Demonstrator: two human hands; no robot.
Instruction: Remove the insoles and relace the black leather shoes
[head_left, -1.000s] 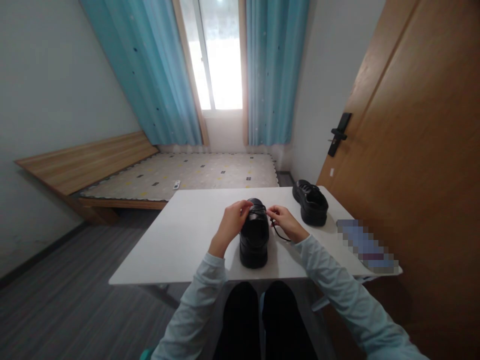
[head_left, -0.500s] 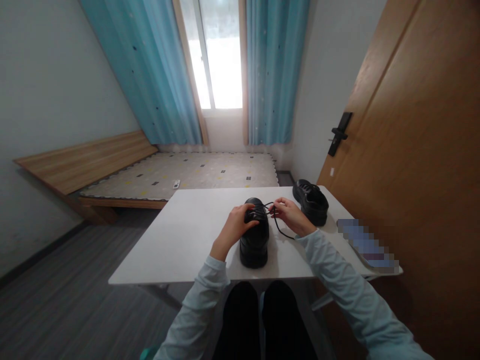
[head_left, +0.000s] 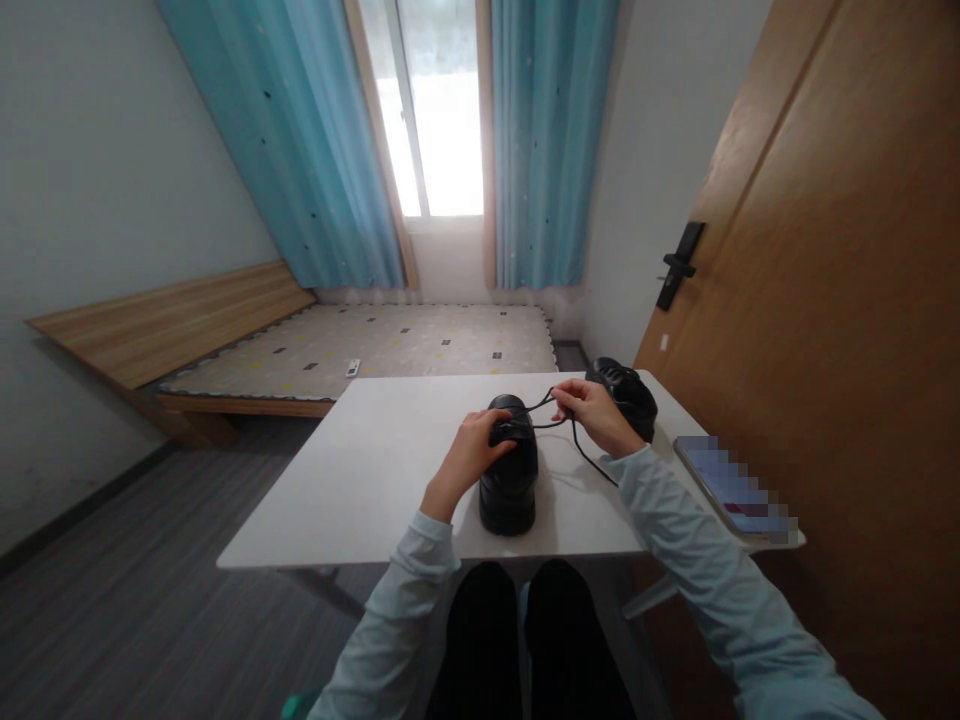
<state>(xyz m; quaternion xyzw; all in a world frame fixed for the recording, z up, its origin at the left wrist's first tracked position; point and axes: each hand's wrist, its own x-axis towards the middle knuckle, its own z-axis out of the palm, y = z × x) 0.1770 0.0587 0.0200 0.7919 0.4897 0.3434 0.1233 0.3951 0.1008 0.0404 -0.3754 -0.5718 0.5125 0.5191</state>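
A black lace-up shoe [head_left: 508, 490] stands on the white table in front of me, its heel toward me. My left hand [head_left: 476, 447] grips the shoe's upper from the left, fingers and thumb closed over the lacing area. To the right, my right hand [head_left: 589, 410] pinches a black shoelace [head_left: 541, 403] and holds it drawn out from the shoe in two strands. The lace's loose end trails down past my right wrist to the tabletop. A second black shoe [head_left: 626, 395] lies behind my right hand, which partly hides it.
The white table [head_left: 352, 490] reaches from my knees toward a bed [head_left: 405, 350] bearing a small white remote [head_left: 352, 368]. A tablet-like device [head_left: 731, 490], its screen blurred out, lies at the table's right edge. A wooden door [head_left: 840, 300] stands close on the right.
My right hand has moved right and slightly up, pulling the shoelace farther out from the shoe. My left hand and the shoe have stayed in place.
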